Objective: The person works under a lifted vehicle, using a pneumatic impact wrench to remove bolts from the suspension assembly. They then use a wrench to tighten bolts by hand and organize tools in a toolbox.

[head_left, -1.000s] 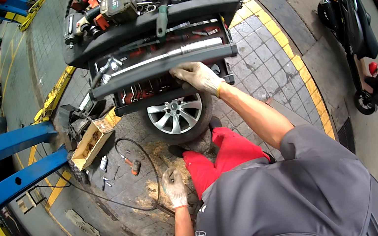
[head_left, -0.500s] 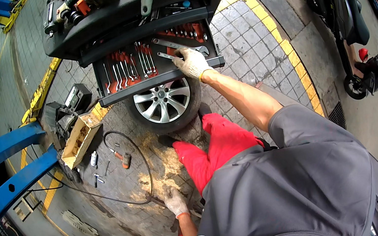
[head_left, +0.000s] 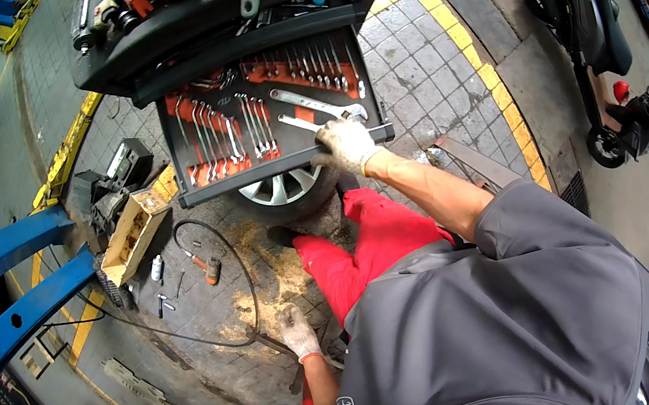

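The wide tool drawer (head_left: 283, 160) of a black tool cabinet (head_left: 185, 60) stands pulled out before me. My right hand (head_left: 347, 147), in a white work glove, is closed over its front edge toward the right end. Just behind those fingers lie an adjustable wrench (head_left: 316, 102) and a second flat silver tool (head_left: 298, 124), partly hidden by the glove. Rows of combination wrenches (head_left: 254, 121) rest in red holders across the drawer. Low by my side hangs my left hand (head_left: 298, 334), also gloved, its fingers loosely apart and holding nothing visible.
A car wheel (head_left: 281, 190) lies partly under the drawer. A black hose (head_left: 251, 279) loops over the floor near an orange-and-grey tool (head_left: 209, 269), a spray can (head_left: 157, 268) and a wooden box (head_left: 129, 239). Blue lift arms (head_left: 25, 312) reach in from the left. Motorbikes (head_left: 599, 45) stand at right.
The drawer has come further out toward me, showing more wrenches. My right hand has shifted from above the tools onto the drawer's front edge. My left hand has barely moved.
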Demonstrator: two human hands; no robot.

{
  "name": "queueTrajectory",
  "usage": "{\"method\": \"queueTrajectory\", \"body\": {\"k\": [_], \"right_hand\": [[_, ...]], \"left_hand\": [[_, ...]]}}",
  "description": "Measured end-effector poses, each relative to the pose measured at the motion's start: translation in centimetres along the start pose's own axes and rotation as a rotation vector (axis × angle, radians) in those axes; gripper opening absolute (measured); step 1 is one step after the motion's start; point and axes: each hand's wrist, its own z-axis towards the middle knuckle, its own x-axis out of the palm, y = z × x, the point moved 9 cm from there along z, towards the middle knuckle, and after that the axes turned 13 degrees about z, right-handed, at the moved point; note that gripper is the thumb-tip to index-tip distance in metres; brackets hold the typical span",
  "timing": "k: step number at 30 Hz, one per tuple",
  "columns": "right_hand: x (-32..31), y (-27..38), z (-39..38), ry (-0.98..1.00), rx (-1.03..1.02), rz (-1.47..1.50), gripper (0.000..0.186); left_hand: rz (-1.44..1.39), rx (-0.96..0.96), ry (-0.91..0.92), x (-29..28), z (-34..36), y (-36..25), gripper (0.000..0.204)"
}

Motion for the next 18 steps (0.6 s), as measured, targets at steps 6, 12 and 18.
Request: {"method": "queueTrajectory", "body": {"k": [6, 12, 18], "right_hand": [[3.0, 0.8, -3.5, 0.142, 0.038, 0.06, 0.052], [4.0, 0.8, -4.7, 0.174, 0.038, 0.102, 0.049], [-1.6, -0.4, 0.7, -0.214, 0.082, 0.075, 0.029]], "left_hand": [[-0.091, -0.099, 0.043, 0.3, 0.0, -1.0, 0.019], [-0.066, -0.049, 0.056, 0.4, 1.0, 1.0, 0.015], [-0.096, -0.023, 0.044, 0.2, 1.0, 1.3, 0.015]]}}
